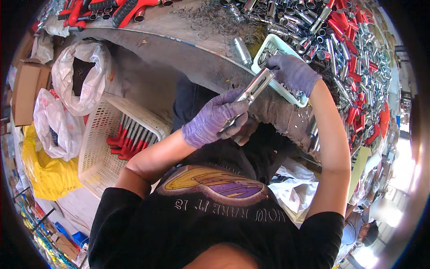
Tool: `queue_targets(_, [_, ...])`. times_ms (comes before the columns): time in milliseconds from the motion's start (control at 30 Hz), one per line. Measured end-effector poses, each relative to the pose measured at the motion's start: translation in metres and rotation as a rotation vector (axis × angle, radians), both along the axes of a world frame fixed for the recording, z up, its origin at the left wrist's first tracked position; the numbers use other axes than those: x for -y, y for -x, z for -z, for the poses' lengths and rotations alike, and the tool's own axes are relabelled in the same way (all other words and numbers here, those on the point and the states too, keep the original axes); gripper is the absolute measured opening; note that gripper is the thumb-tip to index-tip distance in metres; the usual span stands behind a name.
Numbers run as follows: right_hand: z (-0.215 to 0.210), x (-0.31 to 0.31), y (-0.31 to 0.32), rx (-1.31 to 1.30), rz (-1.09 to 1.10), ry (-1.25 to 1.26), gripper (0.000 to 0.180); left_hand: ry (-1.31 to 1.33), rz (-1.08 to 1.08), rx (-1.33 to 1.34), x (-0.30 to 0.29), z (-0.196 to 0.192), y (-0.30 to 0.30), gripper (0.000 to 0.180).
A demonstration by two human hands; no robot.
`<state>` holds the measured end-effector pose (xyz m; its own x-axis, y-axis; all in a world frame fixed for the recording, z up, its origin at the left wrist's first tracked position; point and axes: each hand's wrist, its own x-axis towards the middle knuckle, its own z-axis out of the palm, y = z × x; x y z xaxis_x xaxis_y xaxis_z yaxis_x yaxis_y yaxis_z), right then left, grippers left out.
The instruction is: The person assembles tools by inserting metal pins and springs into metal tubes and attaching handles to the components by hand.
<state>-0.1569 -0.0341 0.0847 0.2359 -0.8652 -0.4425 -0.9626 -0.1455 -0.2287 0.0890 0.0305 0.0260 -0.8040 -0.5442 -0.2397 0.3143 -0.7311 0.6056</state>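
My left hand [216, 114], in a purple-grey knit glove, is wrapped round a shiny slotted metal tube [258, 85]. The tube slants up to the right, its far end close to a pale green plastic tray [291, 98]. Small metal parts [268, 53] fill the tray. Over the tray's middle is my right hand [293, 72], gloved alike, its fingers curled down near the tube's upper end. Whatever is between those fingertips is hidden. A separate metal cylinder [242, 51] lies on the bench just left of the tray.
The bench [188, 51] has a worn edge and holds scattered wire springs [204, 22]. Chrome and red parts [342, 54] pile up at the right. Red-handled tools [130, 139] stand in a white crate [96, 148] at left, near white sacks [58, 123]. Another person [358, 228] is at lower right.
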Motion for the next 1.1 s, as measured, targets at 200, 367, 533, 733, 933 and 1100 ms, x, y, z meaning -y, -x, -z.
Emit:
queue_targets(200, [-0.004,0.017,-0.011,-0.157,-0.028,-0.134,0.023,-0.027,0.005,-0.003,0.0,0.002,0.001,0.049])
queue_targets(367, [-0.019,0.0,-0.004,-0.023,0.191,0.036,0.029,-0.011,-0.02,0.017,0.001,0.0,0.0,0.048])
queue_targets(533, [-0.044,-0.056,-0.02,0.639,0.458,0.322,0.019,0.009,-0.011,-0.019,0.0,-0.002,0.003,0.042])
queue_targets(733, [-0.038,-0.106,-0.048,0.531,0.252,0.477,0.015,0.048,0.059,-0.003,-0.007,-0.002,0.016,0.038])
queue_targets(933, [-0.034,-0.126,-0.047,0.477,0.347,0.512,0.016,0.13,0.043,-0.095,-0.019,-0.004,0.026,0.041])
queue_targets(1100, [-0.026,-0.142,-0.044,0.54,0.505,0.474,0.018,0.178,0.086,0.0,-0.028,-0.007,0.034,0.045])
